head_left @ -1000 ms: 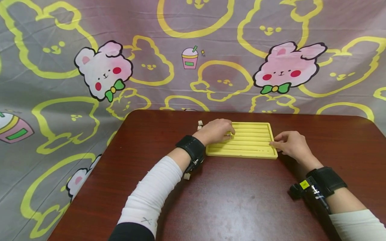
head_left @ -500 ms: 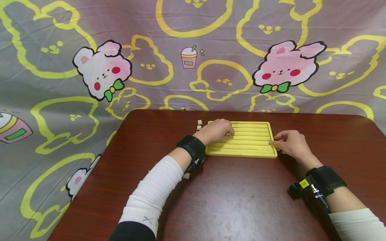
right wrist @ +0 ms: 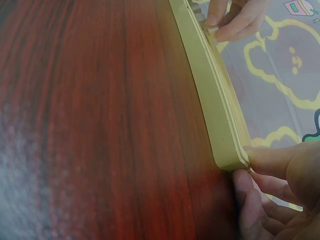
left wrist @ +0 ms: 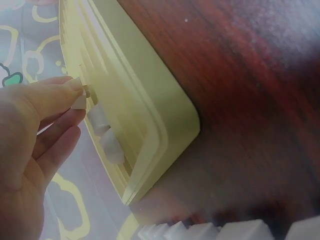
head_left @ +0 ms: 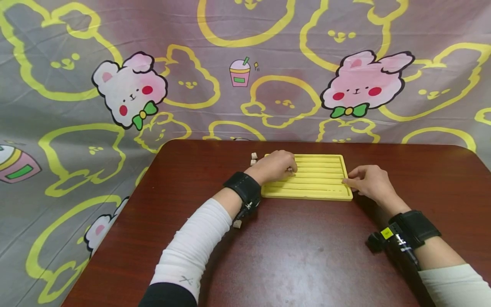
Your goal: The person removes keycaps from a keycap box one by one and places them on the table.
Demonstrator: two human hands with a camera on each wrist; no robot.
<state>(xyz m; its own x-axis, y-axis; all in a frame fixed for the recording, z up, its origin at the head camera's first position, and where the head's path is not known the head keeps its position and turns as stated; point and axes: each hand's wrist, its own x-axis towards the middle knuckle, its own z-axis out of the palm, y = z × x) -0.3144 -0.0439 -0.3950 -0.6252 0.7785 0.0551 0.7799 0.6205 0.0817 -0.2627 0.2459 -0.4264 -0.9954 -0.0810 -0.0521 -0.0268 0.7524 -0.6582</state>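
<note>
A yellow ridged tray [head_left: 318, 197] lies on the table. My left hand [head_left: 274, 166] is over the tray's left part, pinching a small white keycap [left wrist: 78, 102] between thumb and fingertips. In the left wrist view, two more white keycaps, one [left wrist: 98, 118] just past the fingertips and another [left wrist: 112, 146] nearer the tray's end, sit in a groove. At the opposite short side, my right hand [head_left: 370, 183] grips the tray's edge, thumb on the rim and fingers against the outer wall. The left hand covers part of the tray in the head view.
Left of the tray, loose keycaps [head_left: 253, 162] lie on the dark red-brown table [head_left: 307, 256]. Several line up in a row [left wrist: 200, 232] in the left wrist view. One keycap [head_left: 238, 224] shows beside the left wristband. A patterned cloth [head_left: 284, 102] hangs behind the table.
The left hand's fingertips and the keycap shift slightly over the tray. The right hand keeps its grip on the tray's edge, and the tray stays in place.
</note>
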